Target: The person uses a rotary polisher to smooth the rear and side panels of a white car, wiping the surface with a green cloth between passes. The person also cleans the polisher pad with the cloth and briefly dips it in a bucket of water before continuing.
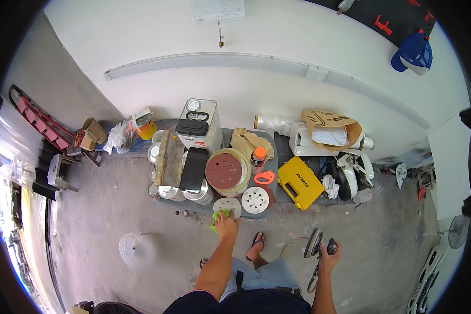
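Note:
My left hand is closed on a bright green cloth at the front edge of the grey table. Just beyond its fingers is a pale, worn sanding disc; whether the fingers touch the disc, I cannot tell. Off to the right, my right hand grips a round-pad sander with a hose hanging below it, held away from the table. On the table a white sanding disc with dark holes lies right of the pale one. A large reddish-brown sanding disc rests on a round stack behind.
Paint cans, a metal canister, an orange-capped bottle and an orange cutter crowd the table. To its right lies a yellow case. A white bucket stands on the floor at left.

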`<state>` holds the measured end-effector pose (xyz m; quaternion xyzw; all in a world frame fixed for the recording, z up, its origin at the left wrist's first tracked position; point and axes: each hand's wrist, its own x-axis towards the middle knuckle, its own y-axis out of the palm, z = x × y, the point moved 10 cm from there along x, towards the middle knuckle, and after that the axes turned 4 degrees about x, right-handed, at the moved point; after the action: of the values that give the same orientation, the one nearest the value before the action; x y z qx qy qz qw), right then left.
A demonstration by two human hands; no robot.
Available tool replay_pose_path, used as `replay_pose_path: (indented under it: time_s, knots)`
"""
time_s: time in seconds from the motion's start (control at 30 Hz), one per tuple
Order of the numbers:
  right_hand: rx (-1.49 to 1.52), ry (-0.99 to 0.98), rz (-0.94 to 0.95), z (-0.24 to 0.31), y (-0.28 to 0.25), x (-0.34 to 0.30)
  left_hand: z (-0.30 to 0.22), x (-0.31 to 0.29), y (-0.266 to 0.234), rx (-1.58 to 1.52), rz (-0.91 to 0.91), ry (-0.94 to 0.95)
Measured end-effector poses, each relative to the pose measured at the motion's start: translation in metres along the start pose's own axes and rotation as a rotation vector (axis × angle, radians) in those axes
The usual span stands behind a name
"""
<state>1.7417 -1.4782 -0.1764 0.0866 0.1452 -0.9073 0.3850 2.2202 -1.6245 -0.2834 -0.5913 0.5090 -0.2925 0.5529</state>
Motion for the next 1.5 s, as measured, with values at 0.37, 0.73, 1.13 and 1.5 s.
replay_pose_path:
  time_s: [0.37,0.73,1.13,1.5]
  knots:
    - [0.334,0.302,0.477,-0.004,0.212,0.023,-0.009,-0.023,-0.057,-0.121,-0.274,0.095]
    - [0.479,0.641,0.482,-0.040,0.287,0.017,-0.104,0.020,-0.001,-0.195,0.295,0.147]
    - [0.589,0.902,0.494,-0.026,0.304,-0.037,-0.101,0.045,0.038,-0.050,0.346,0.217]
    - [0.743,0.776,0.488,-0.008,0.270,-0.068,-0.070,0.042,-0.023,-0.477,-0.141,0.103]
